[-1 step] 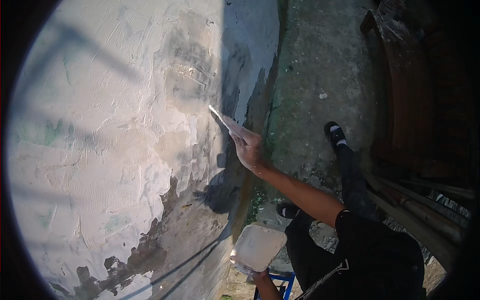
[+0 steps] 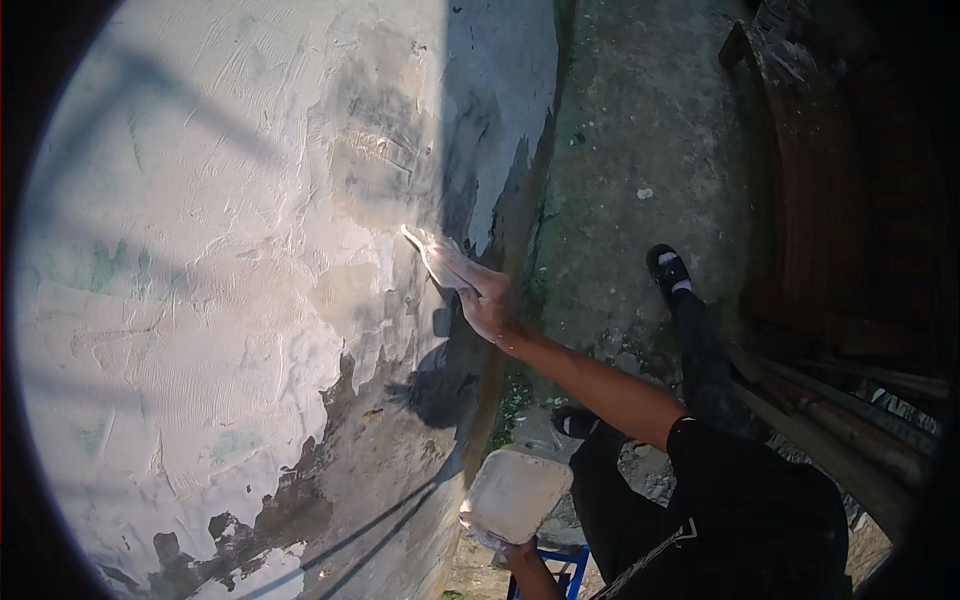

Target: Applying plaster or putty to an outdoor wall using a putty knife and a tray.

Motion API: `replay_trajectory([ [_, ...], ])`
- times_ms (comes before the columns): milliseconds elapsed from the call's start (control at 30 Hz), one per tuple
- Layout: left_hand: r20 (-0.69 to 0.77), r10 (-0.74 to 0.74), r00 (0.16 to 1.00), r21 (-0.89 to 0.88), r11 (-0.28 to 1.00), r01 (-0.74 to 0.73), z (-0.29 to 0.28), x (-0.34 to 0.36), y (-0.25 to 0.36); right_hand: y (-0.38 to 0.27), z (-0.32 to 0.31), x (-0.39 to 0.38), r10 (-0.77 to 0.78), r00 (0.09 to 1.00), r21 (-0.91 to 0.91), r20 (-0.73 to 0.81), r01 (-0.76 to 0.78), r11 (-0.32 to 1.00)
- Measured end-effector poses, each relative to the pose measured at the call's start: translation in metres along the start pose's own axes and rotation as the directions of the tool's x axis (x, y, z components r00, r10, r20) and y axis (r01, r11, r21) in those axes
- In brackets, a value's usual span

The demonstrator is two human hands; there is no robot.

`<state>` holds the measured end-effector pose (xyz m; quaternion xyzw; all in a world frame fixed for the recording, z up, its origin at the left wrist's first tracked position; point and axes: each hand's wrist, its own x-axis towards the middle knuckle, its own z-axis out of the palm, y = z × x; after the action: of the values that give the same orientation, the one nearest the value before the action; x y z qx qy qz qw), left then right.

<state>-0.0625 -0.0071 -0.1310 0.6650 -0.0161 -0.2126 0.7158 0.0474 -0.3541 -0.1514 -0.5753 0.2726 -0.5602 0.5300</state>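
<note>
My right hand (image 2: 488, 305), smeared white, reaches to the wall with its fingers pressed around a thin flat scraper (image 2: 418, 245). The scraper's white-coated edge lies at the wall (image 2: 200, 320), by the border between sunlit and shaded parts. Most of its handle is hidden by my fingers. Lower in the view, my left hand (image 2: 490, 535) grips a pale, square shallow tray (image 2: 520, 492) with rounded corners and a whitish inside. Rough white plaster covers much of the wall, while grey patches show around the scraper and below.
Below the tray stands a blue metal frame (image 2: 568, 572). A dark wooden bench (image 2: 810, 180) is at the right, with long boards (image 2: 830, 430) nearer me. My shod feet are on the mossy concrete floor (image 2: 640, 130) beside the wall's foot.
My right hand has shifted slightly left, and the scraper's tip has moved left and a little down along the wall, turning slightly. The left hand and tray look unchanged.
</note>
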Motion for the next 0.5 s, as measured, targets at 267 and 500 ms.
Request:
replay_trajectory([
  [267,0.145,-0.273,0.951,-0.753,0.593,0.285,0.035,0.04,0.022,0.005,-0.017,-0.094,-0.109,0.878,0.06,0.466,0.091,0.994],
  [500,0.109,-0.287,0.952,-0.701,0.657,0.278,0.08,0.065,0.025,0.017,-0.023,0.004,0.104,0.994,0.069,0.014,-0.105,0.992],
])
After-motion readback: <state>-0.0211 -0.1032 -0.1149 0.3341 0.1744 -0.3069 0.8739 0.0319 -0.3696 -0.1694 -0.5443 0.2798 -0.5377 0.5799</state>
